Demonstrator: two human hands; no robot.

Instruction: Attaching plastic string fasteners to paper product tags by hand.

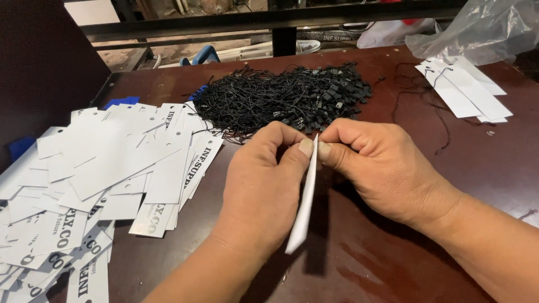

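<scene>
Head view showed us, nearest of all, our two hands meeting over the table. We had a white card tag (304, 207) pinched edge-on between them: our left hand (261, 191) was curled nearly closed, thumb tip pressed to the tag's upper end, and our right hand (382, 168) was likewise closed, its thumb and forefinger gripping the same top edge from the other side. The tag hung down and toward us, thin, stiff and smooth, seen almost as a sliver.

To our left lay a loose heap of white tags (95, 185), flat rectangular cards, some face down and plain, some showing dark print, many with a small punched hole. They overlapped untidily across the table (393, 269), a dark reddish-brown board with a worn, slightly glossy finish.

Farther off, beyond our hands, sat a tangled pile of black strings (281, 98) with small black plastic fasteners. At the far right rested a short stack of strung tags (466, 87), their black cords trailing, and behind them a crumpled clear plastic bag (477, 28). A dark metal rail (269, 19) crossed the back.
</scene>
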